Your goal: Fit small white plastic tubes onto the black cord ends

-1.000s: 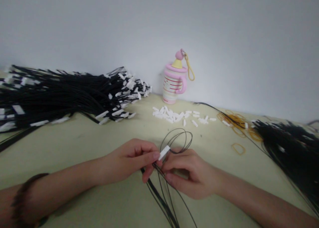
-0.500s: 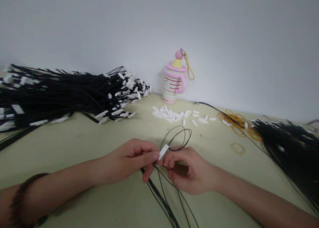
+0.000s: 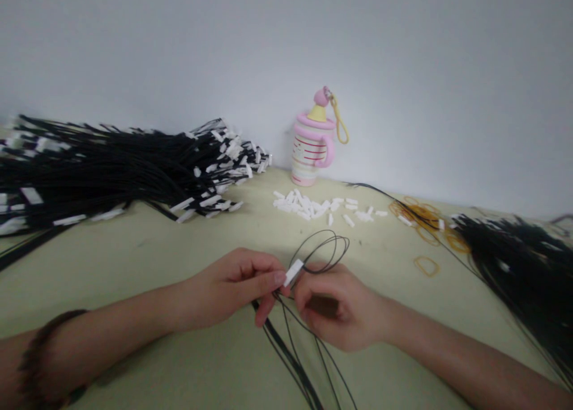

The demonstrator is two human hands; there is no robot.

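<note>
pinching grip: left hand [image 3: 233,289] closes on a white tag [image 3: 293,273] on black cords [image 3: 286,338] (right hand [image 3: 340,310] curled beside it, hold unclear); slack loops [image 3: 323,252] could snag

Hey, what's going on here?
A person is working with both bare hands over a pale green surface. The left hand pinches a small white tag on thin black cords, and the right hand is curled close beside it. Farther off lie a heap of tagged black cords, loose white pieces, rubber bands, another black bundle and a pink bottle-shaped ornament.
</note>
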